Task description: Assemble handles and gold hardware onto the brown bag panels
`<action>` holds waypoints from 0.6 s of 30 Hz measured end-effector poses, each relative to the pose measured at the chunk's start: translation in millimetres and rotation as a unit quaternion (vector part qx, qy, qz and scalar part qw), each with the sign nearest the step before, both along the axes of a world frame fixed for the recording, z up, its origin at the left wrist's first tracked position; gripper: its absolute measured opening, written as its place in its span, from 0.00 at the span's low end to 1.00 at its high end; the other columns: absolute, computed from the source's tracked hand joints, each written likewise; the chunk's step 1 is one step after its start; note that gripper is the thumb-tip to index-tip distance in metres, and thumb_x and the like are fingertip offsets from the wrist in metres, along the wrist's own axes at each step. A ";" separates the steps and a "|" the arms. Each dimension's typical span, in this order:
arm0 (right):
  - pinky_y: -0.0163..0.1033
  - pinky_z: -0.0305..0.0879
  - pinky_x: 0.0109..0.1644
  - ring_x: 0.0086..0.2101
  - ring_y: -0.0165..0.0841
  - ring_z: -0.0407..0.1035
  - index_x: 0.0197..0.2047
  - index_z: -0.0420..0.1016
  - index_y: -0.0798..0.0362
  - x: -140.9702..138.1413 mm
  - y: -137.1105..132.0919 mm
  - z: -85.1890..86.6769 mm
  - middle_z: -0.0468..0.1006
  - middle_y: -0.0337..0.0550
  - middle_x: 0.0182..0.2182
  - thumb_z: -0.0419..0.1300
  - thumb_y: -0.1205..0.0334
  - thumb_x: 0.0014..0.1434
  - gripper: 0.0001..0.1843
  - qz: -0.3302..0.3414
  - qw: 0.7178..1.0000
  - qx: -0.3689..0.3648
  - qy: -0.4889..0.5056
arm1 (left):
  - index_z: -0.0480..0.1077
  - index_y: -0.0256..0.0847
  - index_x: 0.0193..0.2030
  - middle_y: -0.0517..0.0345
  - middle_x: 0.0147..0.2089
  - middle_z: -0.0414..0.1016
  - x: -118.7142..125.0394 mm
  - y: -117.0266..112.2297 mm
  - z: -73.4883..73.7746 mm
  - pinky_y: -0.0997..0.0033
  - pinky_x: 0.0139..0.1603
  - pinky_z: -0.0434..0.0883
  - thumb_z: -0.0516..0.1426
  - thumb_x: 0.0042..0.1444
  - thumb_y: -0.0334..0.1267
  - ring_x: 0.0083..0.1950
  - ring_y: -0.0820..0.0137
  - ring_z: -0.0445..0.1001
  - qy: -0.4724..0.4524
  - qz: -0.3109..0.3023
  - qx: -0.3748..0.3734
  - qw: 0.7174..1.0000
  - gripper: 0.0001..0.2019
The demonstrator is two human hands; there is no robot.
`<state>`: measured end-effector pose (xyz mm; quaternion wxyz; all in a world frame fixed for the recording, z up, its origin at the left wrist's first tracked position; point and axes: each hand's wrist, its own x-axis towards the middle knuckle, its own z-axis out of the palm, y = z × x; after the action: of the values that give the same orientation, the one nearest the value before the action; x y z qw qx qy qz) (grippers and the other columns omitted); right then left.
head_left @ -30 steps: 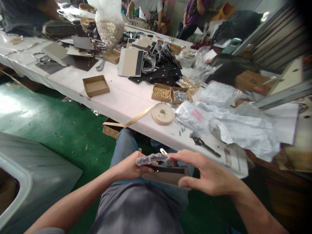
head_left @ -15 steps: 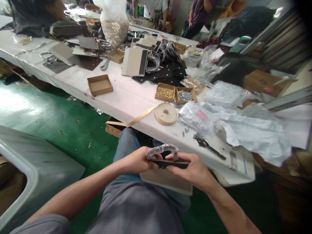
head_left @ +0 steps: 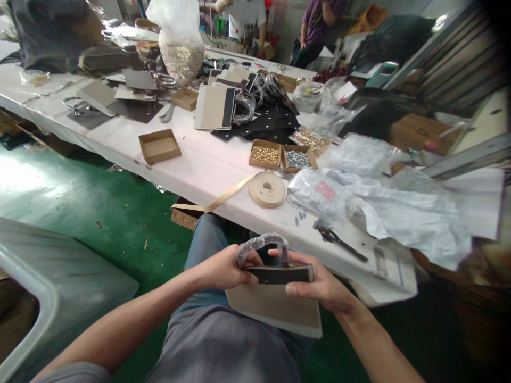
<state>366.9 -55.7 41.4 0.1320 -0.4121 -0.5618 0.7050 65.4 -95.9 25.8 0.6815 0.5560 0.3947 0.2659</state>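
Observation:
Over my lap, a beige bag panel [head_left: 275, 308] with a dark top band is tilted so its face shows. A curved handle [head_left: 262, 241], wrapped in clear plastic, arches above the band. My left hand [head_left: 227, 267] is closed on the panel's left end, thumb on the band and fingers behind by the handle's base. At the right end, my right hand [head_left: 321, 282] grips the same panel, its thumb across the front and its fingers around the back near the handle. Small studs show on the band beside my left thumb.
On the white table [head_left: 223, 159] lie a strap roll [head_left: 268, 189], a box of gold-coloured hardware [head_left: 265, 155], a box of silver hardware [head_left: 297, 159], an open cardboard box [head_left: 160, 147] and pliers-like tool [head_left: 339, 240]. A large grey bin [head_left: 67, 271] stands left. Two people are beyond.
The panel has tilted, so more of its dark band and beige face shows. My right thumb has shifted right along the band. The camera view has moved slightly.

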 end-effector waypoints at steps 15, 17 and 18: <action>0.45 0.78 0.52 0.46 0.46 0.83 0.58 0.89 0.52 -9.4 77.0 9.0 0.91 0.47 0.48 0.81 0.43 0.59 0.30 -0.086 0.981 0.164 -0.056 | 0.85 0.39 0.41 0.53 0.35 0.84 -23.8 108.6 53.2 0.66 0.35 0.68 0.72 0.58 0.56 0.36 0.61 0.80 0.281 -0.039 0.125 0.951 0.20; 0.46 0.79 0.53 0.48 0.46 0.84 0.57 0.89 0.52 -8.1 105.6 16.5 0.91 0.49 0.50 0.83 0.44 0.56 0.31 -0.103 0.983 0.149 -0.038 | 0.85 0.39 0.42 0.49 0.38 0.86 -25.1 128.8 56.0 0.64 0.36 0.69 0.74 0.55 0.57 0.39 0.58 0.81 0.321 -0.032 0.178 0.930 0.21; 0.47 0.80 0.54 0.49 0.47 0.84 0.57 0.89 0.52 -6.7 120.5 20.6 0.91 0.50 0.51 0.83 0.44 0.54 0.32 -0.105 0.986 0.129 -0.025 | 0.84 0.39 0.43 0.48 0.39 0.86 -25.5 137.4 55.8 0.64 0.37 0.71 0.75 0.53 0.56 0.40 0.57 0.82 0.324 -0.039 0.190 0.926 0.22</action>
<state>360.3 64.8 62.0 0.2427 -0.4658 -0.6047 0.5987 40.0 41.4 81.5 0.4080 0.7460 0.5136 0.1147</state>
